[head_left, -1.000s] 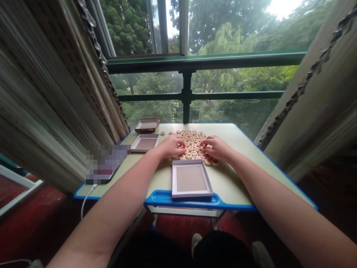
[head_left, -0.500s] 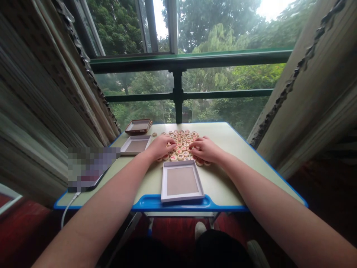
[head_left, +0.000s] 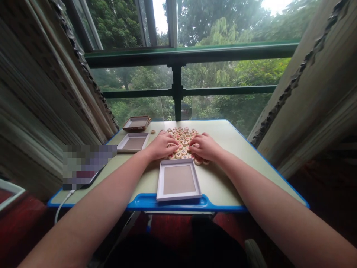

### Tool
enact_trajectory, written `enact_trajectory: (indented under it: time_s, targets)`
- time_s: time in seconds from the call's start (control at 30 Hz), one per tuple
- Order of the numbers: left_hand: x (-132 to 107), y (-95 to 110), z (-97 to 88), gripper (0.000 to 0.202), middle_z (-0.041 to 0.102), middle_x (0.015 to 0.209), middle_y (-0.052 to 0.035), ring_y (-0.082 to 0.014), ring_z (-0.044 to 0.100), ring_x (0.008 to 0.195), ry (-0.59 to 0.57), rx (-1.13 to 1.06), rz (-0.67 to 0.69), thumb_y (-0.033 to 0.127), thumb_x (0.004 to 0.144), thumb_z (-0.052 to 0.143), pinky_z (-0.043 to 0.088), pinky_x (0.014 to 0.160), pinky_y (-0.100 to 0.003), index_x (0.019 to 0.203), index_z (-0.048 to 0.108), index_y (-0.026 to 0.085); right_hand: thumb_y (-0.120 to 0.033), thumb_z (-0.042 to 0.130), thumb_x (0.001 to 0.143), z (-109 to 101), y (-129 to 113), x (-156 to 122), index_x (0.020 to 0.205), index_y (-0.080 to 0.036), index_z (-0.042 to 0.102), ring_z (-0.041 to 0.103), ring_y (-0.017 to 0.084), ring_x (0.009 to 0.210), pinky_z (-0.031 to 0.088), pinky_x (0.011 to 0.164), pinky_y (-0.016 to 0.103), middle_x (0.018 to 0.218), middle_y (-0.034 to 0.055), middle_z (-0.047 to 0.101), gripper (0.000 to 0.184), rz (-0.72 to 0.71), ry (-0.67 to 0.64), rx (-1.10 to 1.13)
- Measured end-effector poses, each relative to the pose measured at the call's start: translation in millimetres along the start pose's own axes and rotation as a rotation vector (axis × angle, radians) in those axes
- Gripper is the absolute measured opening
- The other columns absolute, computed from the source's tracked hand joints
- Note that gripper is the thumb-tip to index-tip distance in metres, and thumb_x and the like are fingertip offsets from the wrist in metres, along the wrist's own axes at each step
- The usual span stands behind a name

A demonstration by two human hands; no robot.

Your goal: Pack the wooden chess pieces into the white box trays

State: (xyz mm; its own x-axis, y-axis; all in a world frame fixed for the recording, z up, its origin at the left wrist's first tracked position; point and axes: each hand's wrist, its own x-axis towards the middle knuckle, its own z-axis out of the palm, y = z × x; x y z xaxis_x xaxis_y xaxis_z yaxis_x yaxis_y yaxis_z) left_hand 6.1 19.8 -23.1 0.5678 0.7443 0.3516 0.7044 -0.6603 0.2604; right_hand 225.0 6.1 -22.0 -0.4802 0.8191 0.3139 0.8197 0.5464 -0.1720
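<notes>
- Head view: a bunch of round pieces (head_left: 184,143) is being handled from both sides on the table (head_left: 237,152), with red or dark marks being shown on lots of the tops.
- Tip-wise, a light touch is being recommended: pieces are probably being controlled best by their rims, flat on the table, so none are being tipped or stacked by accident.
- Also, a bit of care is being called for near the white box (head_left: 179,180), since its far wall is being crowded by the nearest row and could easily be getting bumped.
- Left hand (head_left: 161,146) is being held low over the left edge of the bunch, fingers curled, thumb gap looking narrow; whether a piece is being pinched can't be told.
- Right hand (head_left: 205,147) is being held over the right edge, fingers bent inward; same deal, no grip can be confirmed.
- Fingers vs pieces: the middle of the bunch is being framed between both sets of fingertips, while a couple of pieces are being left exposed just in front of the right hand.
</notes>
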Motion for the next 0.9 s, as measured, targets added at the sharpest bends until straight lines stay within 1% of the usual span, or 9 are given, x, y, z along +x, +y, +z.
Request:
enact_trajectory:
  time_s: [0.17,0.27,0.33,0.4,0.47,0.57,0.67,0.73,0.9]
  targets:
    - [0,-1,-3.6,0.026,0.064,0.088,-0.0055,-0.0202,0.053,0.089,0.042,-0.041,-0.07,0.038,0.077,0.053,0.038,0.089,-0.036,0.079,0.072,0.02,-0.029,0.049,0.078,-6,3,-3,0.084,-0.019,0.067,0.049,0.02,0.086,0.035,0.08,0.03,0.093,0.0063,0.063,0.021,0.051,0.014,0.026]
    - [-2,4,-11.1,0.032,0.063,0.095,-0.0059,-0.0219,0.052,0.096,-0.046,-0.126,-0.087,0.047,0.071,0.059,0.038,0.092,-0.036,0.086,0.072,0.022,-0.024,0.053,0.072,-10,4,-5,0.088,-0.019,0.066,0.052,0.017,0.078,0.039,0.07,0.025,0.082,0.0039,0.063,0.021,0.048,-0.08,0.105]
    - [-3,9,-15.8,0.039,0.057,0.113,-0.0052,-0.0246,0.046,0.11,-0.153,-0.181,-0.077,0.052,0.066,0.064,0.035,0.097,-0.038,0.095,0.07,0.027,-0.024,0.054,0.07,-12,5,-6,0.089,-0.02,0.066,0.053,0.015,0.07,0.039,0.063,0.023,0.075,0.0019,0.063,0.023,0.039,-0.149,0.148]
    - [-5,13,-18.2,0.048,0.045,0.13,-0.0028,-0.028,0.033,0.123,-0.219,-0.184,-0.086,0.052,0.06,0.068,0.027,0.104,-0.041,0.103,0.066,0.031,-0.025,0.054,0.07,-14,4,-6,0.086,-0.02,0.066,0.053,0.013,0.066,0.038,0.059,0.022,0.073,0.0012,0.062,0.021,0.043,-0.176,0.153]
    - [-7,14,-18.2,0.059,0.036,0.137,-0.0021,-0.031,0.023,0.129,-0.242,-0.151,-0.111,0.052,0.056,0.072,0.021,0.107,-0.045,0.111,0.062,0.033,-0.025,0.054,0.07,-16,3,-6,0.083,-0.02,0.067,0.053,0.013,0.063,0.037,0.056,0.021,0.072,0.001,0.062,0.019,0.057,-0.185,0.141]
    - [-8,11,-16.4,0.075,0.032,0.14,-0.0044,-0.033,0.018,0.131,-0.278,-0.098,-0.128,0.054,0.053,0.072,0.019,0.107,-0.047,0.123,0.051,0.034,-0.025,0.053,0.07,-15,3,-7,0.084,-0.02,0.066,0.052,0.011,0.06,0.036,0.054,0.02,0.07,0.0003,0.062,0.02,0.078,-0.198,0.147]
    - [-10,8,-16.5,0.089,0.026,0.144,-0.0063,-0.036,0.012,0.133,-0.335,-0.034,-0.136,0.058,0.049,0.072,0.02,0.105,-0.049,0.129,0.043,0.033,-0.026,0.052,0.072,-15,4,-8,0.087,-0.019,0.066,0.052,0.012,0.061,0.037,0.056,0.021,0.07,0.0004,0.062,0.022,0.059,-0.2,0.164]
    - [-12,8,-18.0,0.094,0.021,0.147,-0.0071,-0.0385,0.01,0.133,-0.375,0.003,-0.157,0.06,0.045,0.073,0.02,0.104,-0.051,0.129,0.042,0.033,-0.027,0.054,0.071,-16,3,-8,0.088,-0.019,0.066,0.052,0.014,0.065,0.039,0.06,0.022,0.072,0.0013,0.061,0.023,0.021,-0.193,0.167]
    - [-13,14,-22.4,0.101,0.016,0.148,-0.0101,-0.0407,0.005,0.134,-0.41,0.045,-0.187,0.062,0.04,0.073,0.014,0.104,-0.056,0.131,0.04,0.031,-0.029,0.061,0.068,-23,-1,-10,0.087,-0.021,0.07,0.049,0.022,0.09,0.039,0.083,0.033,0.091,0.0068,0.058,0.022,-0.044,-0.073,0.117]
